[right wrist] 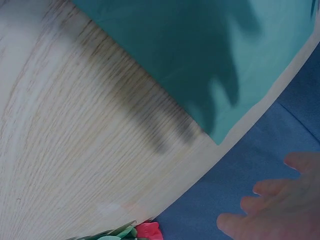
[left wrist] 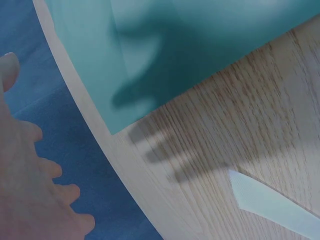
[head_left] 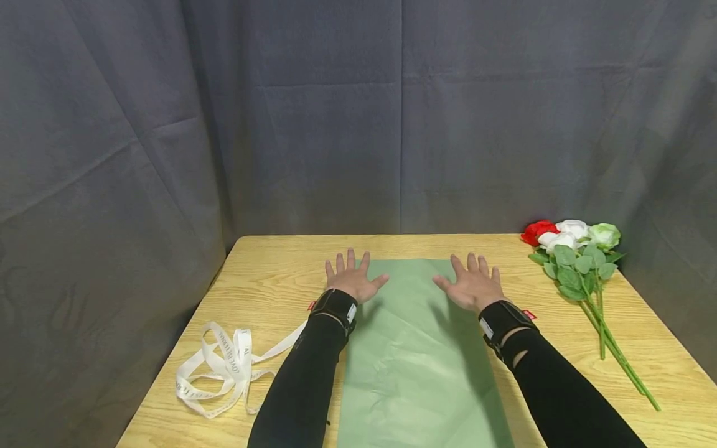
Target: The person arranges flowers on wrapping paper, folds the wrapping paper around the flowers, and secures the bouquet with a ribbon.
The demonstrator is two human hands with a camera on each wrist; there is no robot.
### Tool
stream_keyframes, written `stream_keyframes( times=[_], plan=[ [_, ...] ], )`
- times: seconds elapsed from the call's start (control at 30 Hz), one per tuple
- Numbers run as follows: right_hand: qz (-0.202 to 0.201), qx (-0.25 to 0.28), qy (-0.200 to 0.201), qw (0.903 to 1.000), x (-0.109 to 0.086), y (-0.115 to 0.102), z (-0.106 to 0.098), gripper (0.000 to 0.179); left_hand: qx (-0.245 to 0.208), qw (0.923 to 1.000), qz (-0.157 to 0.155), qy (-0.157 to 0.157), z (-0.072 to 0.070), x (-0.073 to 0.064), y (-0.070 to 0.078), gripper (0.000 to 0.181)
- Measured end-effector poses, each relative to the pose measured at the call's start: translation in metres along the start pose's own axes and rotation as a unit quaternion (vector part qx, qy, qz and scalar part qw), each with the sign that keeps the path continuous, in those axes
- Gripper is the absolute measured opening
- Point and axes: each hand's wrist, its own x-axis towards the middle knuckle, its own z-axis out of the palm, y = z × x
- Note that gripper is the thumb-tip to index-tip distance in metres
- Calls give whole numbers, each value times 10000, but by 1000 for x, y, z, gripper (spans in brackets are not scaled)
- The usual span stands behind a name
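A long sheet of green wrapping paper (head_left: 420, 354) lies flat on the wooden table, running from near the back edge toward the front. Over its far left corner is my left hand (head_left: 354, 280), fingers spread and holding nothing. My right hand (head_left: 470, 283) is spread the same way over the far right corner. Both hands hover above the surface; their shadows fall on the paper and the wood in the wrist views. At the left lies a loose heap of white printed ribbon (head_left: 238, 367), one end running toward my left wrist.
Artificial roses (head_left: 560, 236) in red, white and pale green lie at the right, their green stems (head_left: 616, 354) pointing to the front right. The table (head_left: 280, 267) is bounded by grey cloth (head_left: 336, 155) at the back and sides.
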Motion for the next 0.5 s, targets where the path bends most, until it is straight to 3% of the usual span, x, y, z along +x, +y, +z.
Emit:
stream_keyframes(
  times=[0.5],
  plan=[
    [-53, -188, -202, 9996, 1, -5, 7, 89, -53, 10000, 11, -46, -2, -12, -3, 77]
  ],
)
